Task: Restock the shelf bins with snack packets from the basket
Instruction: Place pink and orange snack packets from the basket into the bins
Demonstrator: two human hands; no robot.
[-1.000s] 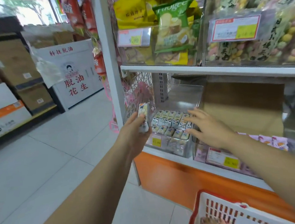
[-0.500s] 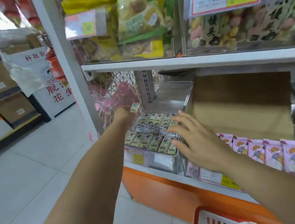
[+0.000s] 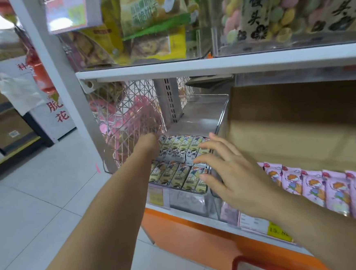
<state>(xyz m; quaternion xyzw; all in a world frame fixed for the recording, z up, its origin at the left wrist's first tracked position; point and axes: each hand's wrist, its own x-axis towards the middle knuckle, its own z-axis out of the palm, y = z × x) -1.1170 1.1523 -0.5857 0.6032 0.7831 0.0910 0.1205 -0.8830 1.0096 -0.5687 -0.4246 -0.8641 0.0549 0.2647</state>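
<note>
The person reaches with both arms into a clear bin on the lower shelf. Small snack packets lie in it in two close rows. The left hand is at the back left corner of the bin; its fingers are hidden behind the wrist, so I cannot tell if they grip anything. The right hand is over the right side of the packets, fingers straight and spread, holding nothing. The red basket shows low under the right arm.
</note>
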